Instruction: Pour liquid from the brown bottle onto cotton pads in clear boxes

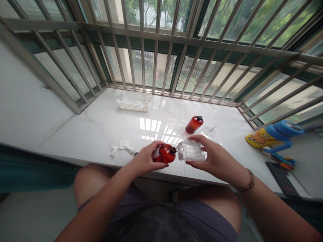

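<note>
The left hand (144, 160) is closed round a red bottle (168, 155), thumb on the near side and fingers on the far side, and the right hand (215, 156) grips a clear bottle (191, 151) by its sides in the same way. Both bottles are tipped well over, neck facing neck, between the two hands and over the near part of the counter (96, 134). The red bottle's dark mouth meets or nearly meets the clear one's; whether they touch is too fine to tell, and so is which way any liquid runs. The step in hand looks to be bringing the two mouths together, most likely to pour from one into the other. The next move would call for both grips to hold firm and the necks to keep in line, with a slow tilt from one wrist only, since a slip of either mouth could spill onto the counter just below. Beyond the gap between the hands, a little to the right, a capped bottle (194, 124) leans over, with some clear plastic (210, 130) just beside it. Near the left hand, on its outer side, lies a crumpled tissue (123, 147); a small black piece (136, 154), perhaps a cap, shows just beside that hand, partly hidden.
</note>
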`<control>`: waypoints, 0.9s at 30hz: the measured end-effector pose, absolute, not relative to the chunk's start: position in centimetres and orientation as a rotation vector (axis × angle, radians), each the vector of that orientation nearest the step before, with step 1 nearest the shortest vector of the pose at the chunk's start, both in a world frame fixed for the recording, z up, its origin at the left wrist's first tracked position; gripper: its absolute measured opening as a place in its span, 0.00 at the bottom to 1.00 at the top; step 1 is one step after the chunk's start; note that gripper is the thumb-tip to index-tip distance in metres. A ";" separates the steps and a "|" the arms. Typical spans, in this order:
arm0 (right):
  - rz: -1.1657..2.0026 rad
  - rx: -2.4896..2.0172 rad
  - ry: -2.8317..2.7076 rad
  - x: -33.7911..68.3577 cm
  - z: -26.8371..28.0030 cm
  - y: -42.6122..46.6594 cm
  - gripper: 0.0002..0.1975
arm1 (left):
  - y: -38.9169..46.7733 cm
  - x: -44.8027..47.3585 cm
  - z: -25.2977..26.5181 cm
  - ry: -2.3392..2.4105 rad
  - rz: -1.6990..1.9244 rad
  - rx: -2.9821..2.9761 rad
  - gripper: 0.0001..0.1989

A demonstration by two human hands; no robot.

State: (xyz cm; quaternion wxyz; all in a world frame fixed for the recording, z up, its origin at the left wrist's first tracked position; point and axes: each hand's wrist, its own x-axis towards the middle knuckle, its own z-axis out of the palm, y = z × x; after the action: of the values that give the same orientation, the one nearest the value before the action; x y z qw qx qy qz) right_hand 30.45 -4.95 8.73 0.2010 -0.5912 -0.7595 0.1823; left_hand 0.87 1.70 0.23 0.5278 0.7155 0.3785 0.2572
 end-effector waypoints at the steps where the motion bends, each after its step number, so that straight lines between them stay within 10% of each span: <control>1: 0.507 -1.653 -2.122 30.4 8.7 -4.9 0.35 | 1.7 0.9 0.2 0.902 0.615 1.710 0.39; 27: 0.477 -1.667 -2.142 30.3 8.8 -5.0 0.34 | 1.7 0.8 0.1 0.912 0.587 1.730 0.39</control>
State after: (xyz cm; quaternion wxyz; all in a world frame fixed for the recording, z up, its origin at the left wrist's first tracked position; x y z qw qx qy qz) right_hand 30.26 -4.97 8.78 0.1915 -0.5937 -0.7628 0.1700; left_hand 0.83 1.69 0.09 0.5226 0.7224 0.3806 0.2451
